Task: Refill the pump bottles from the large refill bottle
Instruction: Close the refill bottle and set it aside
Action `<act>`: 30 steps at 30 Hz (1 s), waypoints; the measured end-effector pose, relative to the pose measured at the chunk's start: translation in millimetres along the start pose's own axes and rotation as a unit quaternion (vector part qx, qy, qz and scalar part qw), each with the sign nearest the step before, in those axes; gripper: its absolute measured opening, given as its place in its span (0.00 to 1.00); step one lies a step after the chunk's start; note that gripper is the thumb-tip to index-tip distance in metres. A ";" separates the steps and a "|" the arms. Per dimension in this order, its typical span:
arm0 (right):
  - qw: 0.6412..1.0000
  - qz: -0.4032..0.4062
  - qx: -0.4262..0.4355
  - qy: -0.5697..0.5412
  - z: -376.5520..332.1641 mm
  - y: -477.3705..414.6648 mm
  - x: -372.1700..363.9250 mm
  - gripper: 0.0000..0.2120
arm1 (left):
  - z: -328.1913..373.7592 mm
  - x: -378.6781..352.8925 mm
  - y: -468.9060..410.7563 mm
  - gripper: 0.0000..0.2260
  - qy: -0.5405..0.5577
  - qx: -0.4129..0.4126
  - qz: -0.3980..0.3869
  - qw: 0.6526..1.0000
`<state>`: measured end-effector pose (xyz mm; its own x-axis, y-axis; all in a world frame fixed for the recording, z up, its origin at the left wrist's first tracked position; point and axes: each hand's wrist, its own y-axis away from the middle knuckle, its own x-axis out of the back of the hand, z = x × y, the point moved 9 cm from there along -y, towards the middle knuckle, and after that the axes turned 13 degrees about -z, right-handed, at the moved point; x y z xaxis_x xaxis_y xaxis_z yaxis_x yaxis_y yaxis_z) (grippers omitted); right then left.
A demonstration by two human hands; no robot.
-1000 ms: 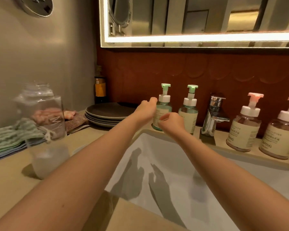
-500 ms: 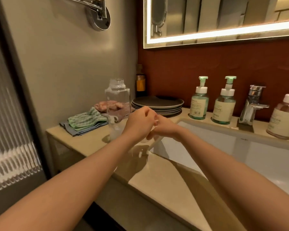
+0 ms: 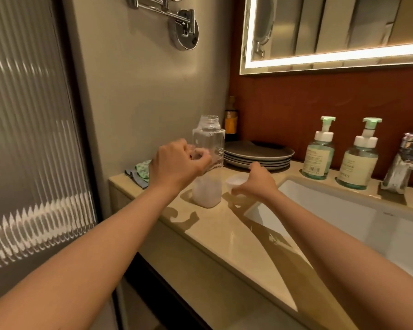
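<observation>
The large clear refill bottle (image 3: 209,163) stands uncapped on the beige counter (image 3: 224,234), with a little pale liquid in its bottom. My left hand (image 3: 179,164) is at the bottle's left side with its fingers curled over the bottle's edge; whether it grips is unclear. My right hand (image 3: 256,183) pinches the bottle's white cap (image 3: 236,183) low over the counter, just right of the bottle. Two green-topped pump bottles (image 3: 318,158) (image 3: 359,167) stand behind the sink.
A white sink (image 3: 343,210) is set in the counter at the right, with a chrome faucet (image 3: 405,160) behind it. Stacked dark plates (image 3: 258,154), a small amber bottle (image 3: 231,125) and folded cloths (image 3: 141,172) lie near the wall.
Both hands left the green pump bottles and moved left. They have since parted: the left went to the refill bottle, the right now holds the white cap. My view swung left.
</observation>
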<state>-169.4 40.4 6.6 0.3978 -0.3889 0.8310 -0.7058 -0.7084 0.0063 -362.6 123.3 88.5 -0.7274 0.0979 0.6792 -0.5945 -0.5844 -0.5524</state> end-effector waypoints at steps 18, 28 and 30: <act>0.820 0.132 0.316 0.460 -169.9 59.2 89.9 0.29 | -3.7 -76.2 -39.4 0.28 0.206 0.093 -0.169 0.960; 0.840 0.016 0.293 0.457 -175.2 61.0 78.1 0.32 | -2.6 -74.2 -37.5 0.27 0.221 0.109 -0.160 0.956; 0.859 -0.002 0.275 0.433 -175.4 56.5 81.1 0.32 | -1.4 -73.1 -35.9 0.30 0.219 0.100 -0.159 0.958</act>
<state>-279.8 72.1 171.9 -0.3531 0.0285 0.9351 -0.2269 -0.9723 -0.0560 -288.5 138.2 58.0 -0.6200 0.5990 0.5067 -0.7643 -0.6070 -0.2177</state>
